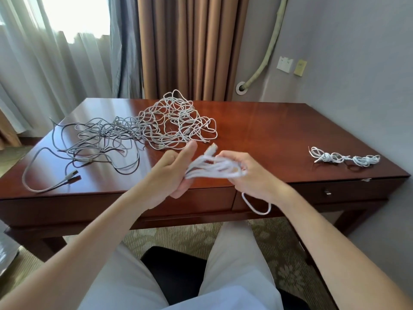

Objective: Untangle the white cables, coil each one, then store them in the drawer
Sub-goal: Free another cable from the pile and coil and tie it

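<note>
Both hands hold one white cable (214,167) above the desk's front edge, gathered into several loops and blurred by motion. My left hand (172,175) grips the left end of the bundle, thumb raised. My right hand (248,173) holds the right end, and a loose loop of the same cable (257,208) hangs below it. A large tangle of white cables (174,121) lies at the back middle of the desk. Two coiled white cables (344,158) rest at the right. The drawers (330,192) under the desktop are closed.
A tangle of grey cables (93,139) with a plug end (72,175) spreads over the left of the wooden desk (279,135). Curtains hang behind; wall sockets (285,64) sit at the right. My legs and a dark chair seat are below.
</note>
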A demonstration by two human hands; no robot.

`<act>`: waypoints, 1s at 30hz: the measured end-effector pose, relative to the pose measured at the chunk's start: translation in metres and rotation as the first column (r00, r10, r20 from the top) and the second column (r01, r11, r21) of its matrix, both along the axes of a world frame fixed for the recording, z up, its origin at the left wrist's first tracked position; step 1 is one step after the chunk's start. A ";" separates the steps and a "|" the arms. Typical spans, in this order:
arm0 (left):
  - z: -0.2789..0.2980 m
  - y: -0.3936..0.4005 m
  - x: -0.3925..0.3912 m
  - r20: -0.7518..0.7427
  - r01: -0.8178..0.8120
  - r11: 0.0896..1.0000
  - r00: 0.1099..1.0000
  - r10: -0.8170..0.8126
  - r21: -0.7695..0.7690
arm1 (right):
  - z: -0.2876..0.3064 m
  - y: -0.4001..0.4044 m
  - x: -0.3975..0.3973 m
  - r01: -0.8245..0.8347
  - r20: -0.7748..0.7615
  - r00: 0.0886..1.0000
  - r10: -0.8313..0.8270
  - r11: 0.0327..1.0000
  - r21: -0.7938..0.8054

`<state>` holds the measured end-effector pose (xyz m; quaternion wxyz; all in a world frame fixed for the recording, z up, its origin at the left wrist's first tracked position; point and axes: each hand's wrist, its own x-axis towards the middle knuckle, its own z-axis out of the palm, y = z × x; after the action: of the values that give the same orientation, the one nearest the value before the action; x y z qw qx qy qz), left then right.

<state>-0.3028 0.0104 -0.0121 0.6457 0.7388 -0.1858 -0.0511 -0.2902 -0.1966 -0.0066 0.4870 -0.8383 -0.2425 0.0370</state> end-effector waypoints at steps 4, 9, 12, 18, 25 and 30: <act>0.007 -0.012 0.011 0.076 -0.371 0.925 0.923 0.377 -0.083 | -0.017 0.021 -0.012 -0.001 0.038 0.999 0.003 0.998 -0.061; -0.012 0.001 0.027 0.706 -0.713 0.618 0.622 0.339 0.331 | -0.012 0.034 -0.033 -0.036 0.166 0.983 0.084 0.962 -0.272; -0.019 0.000 0.027 0.663 -0.564 0.535 0.748 0.010 0.629 | 0.011 0.032 -0.036 -0.024 0.252 0.958 0.138 0.911 -0.411; -0.019 -0.002 0.007 0.274 -0.011 0.945 0.958 -0.084 0.326 | 0.027 0.006 -0.009 -0.042 0.283 0.957 0.069 0.994 -0.100; -0.007 -0.016 0.004 0.106 -0.256 0.952 0.955 0.276 -0.169 | -0.025 0.012 -0.014 -0.046 0.201 0.979 0.040 0.999 0.024; -0.012 -0.004 0.020 0.557 -0.656 0.754 0.632 0.539 0.015 | -0.022 0.030 -0.033 -0.038 0.240 0.968 0.073 0.989 -0.146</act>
<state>-0.2826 0.0067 -0.0237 0.4658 0.8084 -0.0893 0.3486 -0.3236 -0.1666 -0.0282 0.3920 -0.8614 -0.3209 -0.0363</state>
